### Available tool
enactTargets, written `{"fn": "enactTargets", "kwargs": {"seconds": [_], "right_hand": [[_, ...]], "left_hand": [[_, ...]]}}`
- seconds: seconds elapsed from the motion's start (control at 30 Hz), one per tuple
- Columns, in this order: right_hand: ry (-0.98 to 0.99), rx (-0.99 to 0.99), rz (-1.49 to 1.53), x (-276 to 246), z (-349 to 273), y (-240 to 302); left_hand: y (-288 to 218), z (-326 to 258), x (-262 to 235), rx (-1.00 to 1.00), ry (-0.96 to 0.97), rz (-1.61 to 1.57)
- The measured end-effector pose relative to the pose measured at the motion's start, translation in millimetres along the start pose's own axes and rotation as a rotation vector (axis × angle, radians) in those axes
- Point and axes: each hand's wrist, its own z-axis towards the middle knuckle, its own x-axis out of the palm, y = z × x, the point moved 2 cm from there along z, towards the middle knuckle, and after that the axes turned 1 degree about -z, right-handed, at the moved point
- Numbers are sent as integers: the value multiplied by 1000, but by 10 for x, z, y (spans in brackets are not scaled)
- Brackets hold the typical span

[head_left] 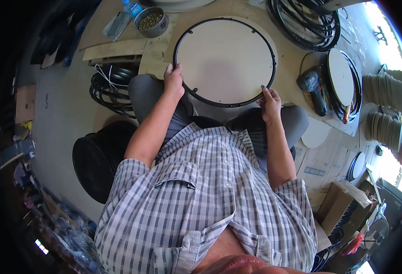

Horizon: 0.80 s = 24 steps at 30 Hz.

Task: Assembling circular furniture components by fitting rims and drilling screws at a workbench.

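- Left hand (173, 81): closed over the near-left edge of the round panel (224, 60), fingers curled on the black metal ring (179, 41) that frames it; thumb side toward the panel face.
- Right hand (270, 103): fingertips pinched together on the near-right edge of the ring, at a small tab; whether anything small is held between the fingertips cannot be told.
- Round panel: a pale beige disc lying flat between the two hands and just beyond them, on a plywood work surface (157, 48); small tabs sit at intervals along the inside of the ring.
- Metal bowl of screws (151, 21): beyond the left hand, well apart from it; a clear plastic bottle (118, 22) lies just to its left.
- Cordless drill (314, 89): lying on the surface to the right of the right hand, near but not touching it.
- Stack of finished discs with rings (342, 80): just beyond the drill, farther right of the right hand.
- Pile of black rings (308, 25): beyond the right hand, at the far side of the surface.
- Coil of black cable (111, 86): on the floor to the left of the left hand.
- Black round drum (98, 157): on the floor, nearer the person than the left hand and to its left.
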Motion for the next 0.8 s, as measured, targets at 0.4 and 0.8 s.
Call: {"fn": "enactTargets", "kwargs": {"seconds": [0.4, 0.8], "right_hand": [[-315, -371, -613, -43, 438, 292], [-114, -278, -503, -44, 301, 273]], "left_hand": [[-135, 325, 400, 248, -103, 812], [-144, 445, 80, 306, -86, 821]]}}
